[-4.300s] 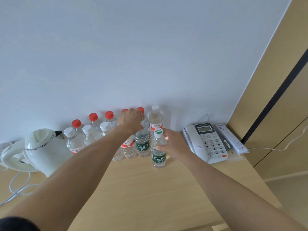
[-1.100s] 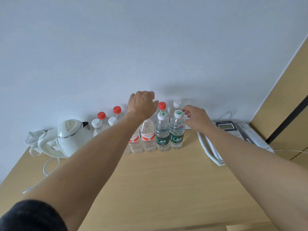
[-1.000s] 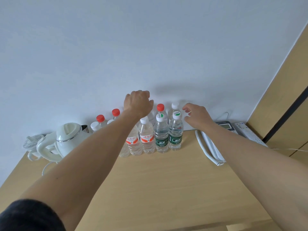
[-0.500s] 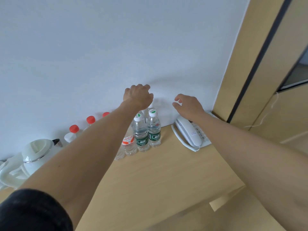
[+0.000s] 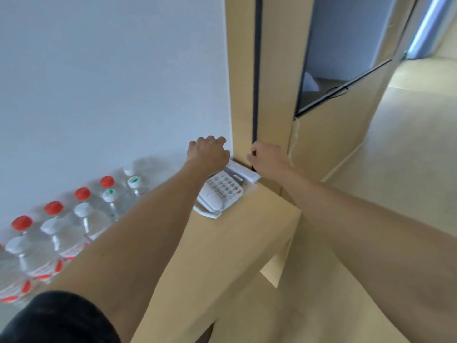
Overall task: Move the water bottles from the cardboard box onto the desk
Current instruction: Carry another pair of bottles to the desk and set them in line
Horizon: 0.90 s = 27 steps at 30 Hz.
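A pale wooden desk (image 5: 222,243) runs along a plain white wall (image 5: 111,70) and ends at its right in a corner beside a tall wooden panel (image 5: 274,70) with a dark vertical strip. Further right the light floor (image 5: 408,157) opens out past a dark-framed opening.

A white telephone (image 5: 220,191) lies at the far right end of the desk, its coiled cord at the near edge, with a flat white object, perhaps a remote control (image 5: 243,170), just behind it against the panel.

Both bare arms reach forward above the desk. The left hand (image 5: 209,152) hangs over the telephone with fingers curled loosely, holding nothing. The right hand (image 5: 268,155) is just beside it, past the desk's corner, fingers also loosely bent and empty.

The water bottles (image 5: 81,219) stand upright on the desk in two rows against the wall, left of the telephone. Some have red caps, others white, two of them with a green mark. The left forearm hides part of the near row. The bottles look blurred, so their labels cannot be read.
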Each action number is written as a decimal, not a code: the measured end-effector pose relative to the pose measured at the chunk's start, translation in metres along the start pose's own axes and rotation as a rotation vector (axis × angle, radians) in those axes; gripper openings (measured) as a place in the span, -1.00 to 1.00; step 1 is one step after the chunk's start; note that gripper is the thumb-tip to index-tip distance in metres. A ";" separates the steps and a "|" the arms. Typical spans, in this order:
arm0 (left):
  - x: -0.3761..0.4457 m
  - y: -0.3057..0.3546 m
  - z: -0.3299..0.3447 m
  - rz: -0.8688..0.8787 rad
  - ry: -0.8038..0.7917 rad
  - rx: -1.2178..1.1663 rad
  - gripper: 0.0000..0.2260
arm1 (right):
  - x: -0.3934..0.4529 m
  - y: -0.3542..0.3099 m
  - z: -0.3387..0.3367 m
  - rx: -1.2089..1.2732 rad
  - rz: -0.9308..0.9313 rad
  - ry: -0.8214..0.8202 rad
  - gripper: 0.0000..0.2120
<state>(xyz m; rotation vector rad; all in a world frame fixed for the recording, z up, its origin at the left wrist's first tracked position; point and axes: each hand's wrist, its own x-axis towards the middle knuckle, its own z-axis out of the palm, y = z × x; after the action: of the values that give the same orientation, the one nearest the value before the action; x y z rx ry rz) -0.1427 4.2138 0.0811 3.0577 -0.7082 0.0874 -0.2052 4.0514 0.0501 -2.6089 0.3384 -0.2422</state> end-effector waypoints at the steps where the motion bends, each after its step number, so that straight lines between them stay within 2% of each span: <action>1: 0.002 0.021 0.002 0.026 -0.013 -0.002 -0.59 | -0.006 0.018 -0.009 -0.010 0.027 0.007 -0.69; 10: 0.001 0.234 0.022 0.254 -0.141 -0.033 -0.56 | -0.080 0.200 -0.102 -0.110 0.294 -0.030 -0.53; 17: -0.008 0.400 0.043 0.477 -0.188 -0.084 -0.51 | -0.170 0.333 -0.171 -0.172 0.540 0.078 -0.52; 22: -0.026 0.501 0.055 0.615 -0.170 -0.055 -0.56 | -0.230 0.405 -0.210 -0.191 0.711 0.100 -0.49; 27: -0.027 0.573 0.060 0.722 -0.153 0.012 -0.55 | -0.267 0.455 -0.237 -0.197 0.858 0.112 -0.47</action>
<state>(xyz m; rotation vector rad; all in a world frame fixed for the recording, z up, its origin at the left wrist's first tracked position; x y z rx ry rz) -0.4152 3.7098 0.0135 2.6630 -1.7764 -0.1457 -0.6030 3.6340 -0.0001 -2.3726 1.5151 -0.0500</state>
